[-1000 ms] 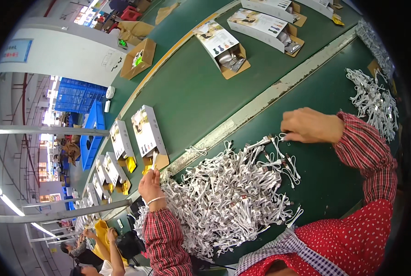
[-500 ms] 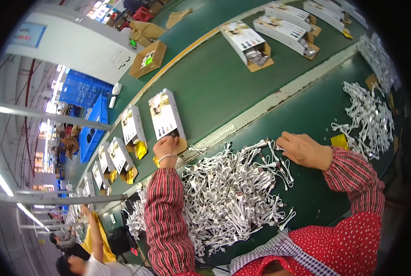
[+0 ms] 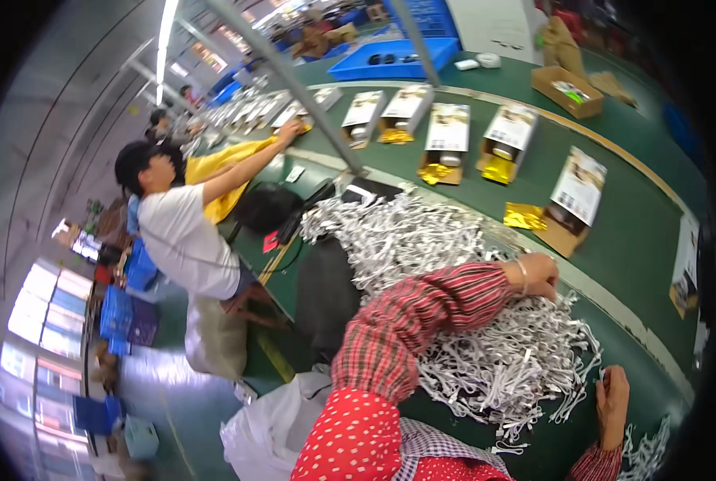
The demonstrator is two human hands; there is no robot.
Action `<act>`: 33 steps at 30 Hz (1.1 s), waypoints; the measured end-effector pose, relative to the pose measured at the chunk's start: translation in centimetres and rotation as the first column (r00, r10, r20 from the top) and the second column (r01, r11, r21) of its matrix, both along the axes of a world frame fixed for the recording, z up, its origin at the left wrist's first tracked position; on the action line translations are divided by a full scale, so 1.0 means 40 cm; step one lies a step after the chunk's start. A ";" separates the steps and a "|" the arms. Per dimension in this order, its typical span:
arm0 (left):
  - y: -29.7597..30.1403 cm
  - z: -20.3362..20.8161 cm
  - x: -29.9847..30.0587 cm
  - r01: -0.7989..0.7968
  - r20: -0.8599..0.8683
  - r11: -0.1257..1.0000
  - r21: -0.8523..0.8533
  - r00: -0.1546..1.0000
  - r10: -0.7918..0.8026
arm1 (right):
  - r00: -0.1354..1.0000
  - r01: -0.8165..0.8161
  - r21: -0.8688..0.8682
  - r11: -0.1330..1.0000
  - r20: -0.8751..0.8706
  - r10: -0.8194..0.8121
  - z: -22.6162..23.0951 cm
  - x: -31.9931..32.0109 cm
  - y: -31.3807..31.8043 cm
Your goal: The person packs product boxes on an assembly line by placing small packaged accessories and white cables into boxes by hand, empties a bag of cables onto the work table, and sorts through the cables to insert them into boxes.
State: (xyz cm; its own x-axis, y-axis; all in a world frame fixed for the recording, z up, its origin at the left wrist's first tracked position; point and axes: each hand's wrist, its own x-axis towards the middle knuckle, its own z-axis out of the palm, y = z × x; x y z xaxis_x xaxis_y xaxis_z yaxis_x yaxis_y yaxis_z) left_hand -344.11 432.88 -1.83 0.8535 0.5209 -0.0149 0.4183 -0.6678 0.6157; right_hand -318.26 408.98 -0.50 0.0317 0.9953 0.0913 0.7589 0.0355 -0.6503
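Note:
My left hand (image 3: 538,275), a bracelet at its wrist, is over the heap of white cables (image 3: 494,377). Its bent fingers point down at the cables, and what they hold, if anything, is hidden. To the right of the heap is my right hand (image 3: 612,401), apart from it, with fingers curled together; I cannot make out anything in them. Beyond my left hand, a white printed box (image 3: 580,188) lies on the green belt with its brown flap open towards me. A gold packet (image 3: 525,215) rests beside that flap.
More open boxes (image 3: 447,132) with gold packets line the belt to the left. A co-worker (image 3: 185,232) in a white shirt reaches to a box there. A metal post (image 3: 294,88) rises by the belt. Beyond it are a blue tray (image 3: 394,60) and a brown carton (image 3: 566,92).
My view has swung left, bringing the co-worker into fuller sight. My left hand has left the opening of a box and come back over the cables. My right hand's fingers are more curled.

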 end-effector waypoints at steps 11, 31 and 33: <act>-0.010 0.032 -0.054 -0.307 0.446 0.951 -0.038 0.846 0.291 | 0.897 -0.033 0.151 0.988 0.439 -0.037 0.066 -0.007 0.054; -0.029 0.074 -0.013 -0.319 0.529 0.888 -0.331 0.716 0.455 | 0.821 0.148 -0.244 0.958 -0.510 -0.256 0.149 0.051 0.138; -0.027 0.070 -0.013 -0.322 0.527 0.885 -0.336 0.715 0.460 | 0.734 0.053 -0.289 0.956 -0.637 -0.233 0.149 0.038 0.232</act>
State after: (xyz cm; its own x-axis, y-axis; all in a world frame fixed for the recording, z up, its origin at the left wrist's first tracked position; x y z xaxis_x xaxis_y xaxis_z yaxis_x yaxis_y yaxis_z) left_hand -344.64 431.82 0.98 0.4513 0.8528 0.2628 0.1322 -0.3551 0.9254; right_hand -316.72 418.27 5.48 0.1374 0.9602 -0.2432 0.1190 -0.2597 -0.9583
